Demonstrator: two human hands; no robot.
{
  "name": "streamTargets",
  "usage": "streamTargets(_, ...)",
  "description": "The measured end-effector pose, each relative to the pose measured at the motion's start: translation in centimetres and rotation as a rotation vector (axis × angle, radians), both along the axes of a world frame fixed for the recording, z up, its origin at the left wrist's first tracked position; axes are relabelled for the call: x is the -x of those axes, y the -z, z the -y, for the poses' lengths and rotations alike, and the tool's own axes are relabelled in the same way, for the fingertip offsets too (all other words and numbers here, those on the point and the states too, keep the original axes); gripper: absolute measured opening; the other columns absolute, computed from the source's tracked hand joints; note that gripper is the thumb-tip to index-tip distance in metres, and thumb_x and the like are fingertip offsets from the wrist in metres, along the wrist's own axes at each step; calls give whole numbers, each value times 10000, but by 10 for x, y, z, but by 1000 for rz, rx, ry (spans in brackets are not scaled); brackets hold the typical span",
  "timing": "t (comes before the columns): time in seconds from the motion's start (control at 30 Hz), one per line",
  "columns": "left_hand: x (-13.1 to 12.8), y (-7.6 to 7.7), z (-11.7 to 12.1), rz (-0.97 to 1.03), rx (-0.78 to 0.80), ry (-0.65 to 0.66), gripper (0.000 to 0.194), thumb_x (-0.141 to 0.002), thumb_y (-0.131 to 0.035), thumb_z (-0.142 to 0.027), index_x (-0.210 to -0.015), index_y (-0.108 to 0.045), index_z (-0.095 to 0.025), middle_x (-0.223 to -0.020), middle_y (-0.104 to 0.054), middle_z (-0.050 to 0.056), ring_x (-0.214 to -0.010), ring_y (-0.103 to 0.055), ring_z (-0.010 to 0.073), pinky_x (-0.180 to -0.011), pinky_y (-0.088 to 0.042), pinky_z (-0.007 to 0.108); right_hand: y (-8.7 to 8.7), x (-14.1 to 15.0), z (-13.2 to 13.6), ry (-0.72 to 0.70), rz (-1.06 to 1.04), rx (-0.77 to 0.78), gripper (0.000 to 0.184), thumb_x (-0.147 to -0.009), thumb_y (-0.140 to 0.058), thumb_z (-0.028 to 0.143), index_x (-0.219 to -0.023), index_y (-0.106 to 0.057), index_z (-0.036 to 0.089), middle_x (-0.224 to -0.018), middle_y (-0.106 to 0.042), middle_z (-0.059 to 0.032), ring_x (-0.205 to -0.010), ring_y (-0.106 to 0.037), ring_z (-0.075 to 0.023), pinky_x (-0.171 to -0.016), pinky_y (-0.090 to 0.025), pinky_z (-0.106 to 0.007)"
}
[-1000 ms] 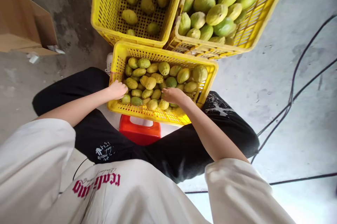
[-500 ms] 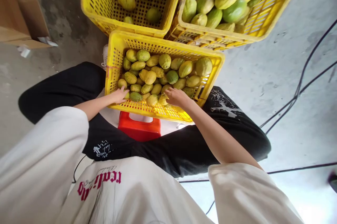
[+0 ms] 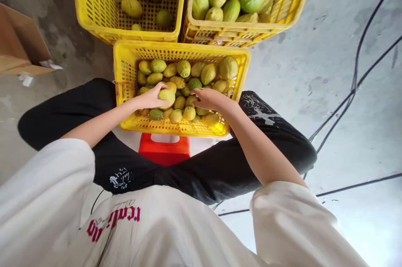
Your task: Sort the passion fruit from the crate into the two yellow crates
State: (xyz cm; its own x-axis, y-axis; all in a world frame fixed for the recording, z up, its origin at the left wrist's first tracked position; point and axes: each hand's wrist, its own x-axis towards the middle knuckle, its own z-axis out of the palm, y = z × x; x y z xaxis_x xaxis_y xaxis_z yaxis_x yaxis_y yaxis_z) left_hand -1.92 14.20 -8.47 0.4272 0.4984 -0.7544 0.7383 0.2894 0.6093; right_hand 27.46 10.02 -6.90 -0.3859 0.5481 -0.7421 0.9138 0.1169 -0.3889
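A yellow slotted crate [image 3: 125, 74] full of yellow-green fruits sits between my knees. My left hand [image 3: 152, 97] is curled around one yellow-green fruit [image 3: 167, 96] near the crate's left side, fingers wrapped over its top. My right hand [image 3: 209, 98] rests palm down on the fruits in the middle of the crate, fingers bent toward a small yellow fruit [image 3: 189, 112]; what it holds, if anything, is hidden under the palm.
Two more yellow crates stand beyond: a left crate [image 3: 91, 11] with a few fruits, and a right crate [image 3: 282, 11] heaped with larger green ones. A red stool [image 3: 164, 152] is under me. A cardboard box [image 3: 19, 45] lies left, with black cables [image 3: 354, 87] on the concrete floor at right.
My left hand moved from the crate's near left rim inward and closed on a fruit. My right hand shifted slightly left and farther in. The view tilted down a little.
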Motion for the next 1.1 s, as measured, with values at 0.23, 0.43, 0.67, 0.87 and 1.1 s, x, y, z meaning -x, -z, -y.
streamTargets(0.23,-62,-64,-5,-10,228,-515,415,-997,-1038,-423,-1132,-681,-258,-1138,-871,70,-1221,-904,306,-990,-776,401,-29,-5,-20,297,-420,72,1238,-975,-1048,262,-2032,-403,240,-2000,-588,-241,-1635,-777,-439,-1328,-707,-544)
streamTargets(0.43,-76,-81,-15,108,231,-547,366,-1153,-886,-570,-1216,-813,-216,-1078,-880,98,-1266,-923,347,-1080,-794,471,-41,15,-28,382,-655,-120,772,-925,-1128,334,-1579,-720,285,-1744,-793,-110,-1634,-738,-422,-1469,-589,-566)
streamTargets(0.67,-83,-58,-59,136,59,-422,598,-1162,-768,-678,-1512,-757,-193,-1467,-860,187,-1564,-838,436,-1323,-726,599,-84,-9,-47,812,-289,-390,583,-1104,-968,244,-1554,-600,284,-1778,-738,-148,-1587,-717,-312,-1418,-589,-418)
streamTargets(0.87,-94,-20,-43,31,235,-318,345,-1046,-787,-490,-1258,-765,-220,-1387,-908,194,-1437,-886,388,-1243,-750,538,-98,-26,-55,1148,-448,-401,467,-1218,-770,484,-1671,-660,512,-1779,-794,62,-1760,-659,-314,-1278,-737,-480)
streamTargets(1.1,-110,19,-40,-368,-298,331,631,-1036,-696,-240,-1657,-689,-124,-1763,-747,276,-1698,-698,441,-1469,-561,593,-112,-32,-81,1542,-719,-118,495,-1382,-313,436,-1733,-650,348,-1669,-862,-81,-1514,-841,-249,-1041,-799,-430)
